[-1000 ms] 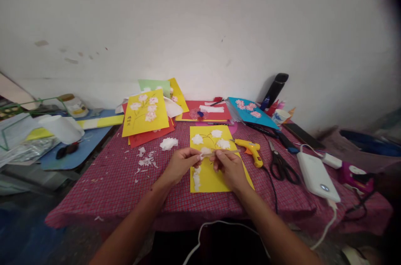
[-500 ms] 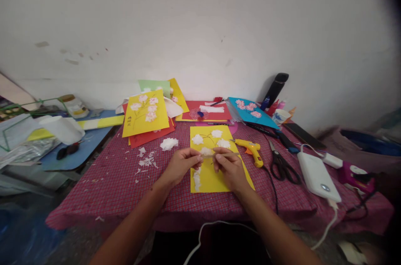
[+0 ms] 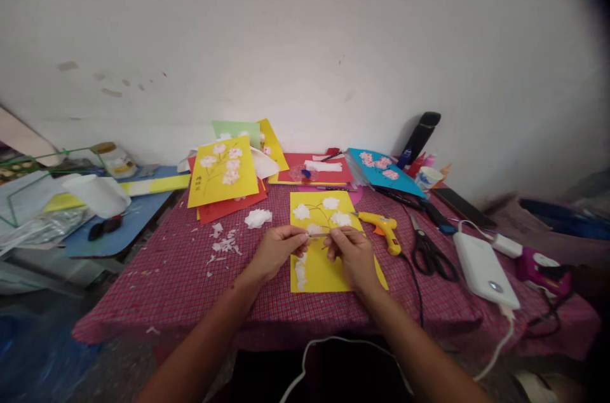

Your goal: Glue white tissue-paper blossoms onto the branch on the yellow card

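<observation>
Both my hands are over a yellow card that has several white paper flowers on drawn stems. A thin pale stick-like strip spans the gap between my fingertips; its material is too small to tell. My left hand pinches its left end. My right hand is closed on its other side, with thumb and fingers together. Crumpled white paper lies on the card's lower left. To the right of the card rests a yellow glue gun, close to my right hand.
White paper scraps and a crumpled paper pile lie left on the checked cloth. Scissors and a white power bank are at right. Finished flower cards stack behind; a blue card leans near a paper cup.
The strip between my fingers looks narrower, as if turned. My right fingers have shifted slightly; both hands stay over the card, and the view has moved a little.
</observation>
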{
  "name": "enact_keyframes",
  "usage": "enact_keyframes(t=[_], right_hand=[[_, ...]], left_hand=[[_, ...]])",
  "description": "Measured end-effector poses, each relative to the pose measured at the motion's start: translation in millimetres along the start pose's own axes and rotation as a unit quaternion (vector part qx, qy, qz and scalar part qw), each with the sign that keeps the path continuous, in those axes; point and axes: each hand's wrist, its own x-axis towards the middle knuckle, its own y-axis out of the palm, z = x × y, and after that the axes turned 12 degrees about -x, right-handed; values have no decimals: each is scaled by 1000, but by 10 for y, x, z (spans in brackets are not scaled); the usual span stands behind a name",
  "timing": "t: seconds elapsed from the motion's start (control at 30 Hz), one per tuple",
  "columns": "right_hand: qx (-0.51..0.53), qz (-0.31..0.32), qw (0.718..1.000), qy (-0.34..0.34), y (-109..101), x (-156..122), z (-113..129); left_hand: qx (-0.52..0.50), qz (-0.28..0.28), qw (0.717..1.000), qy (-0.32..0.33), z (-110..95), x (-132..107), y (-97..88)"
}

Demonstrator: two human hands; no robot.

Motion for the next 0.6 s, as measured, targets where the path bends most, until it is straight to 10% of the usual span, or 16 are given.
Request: enact_keyframes(t=[0.6], right_hand=[[111,65,991,23,-29,-6,4]], left_hand=[[21,13,1000,-2,-3,-6,0]])
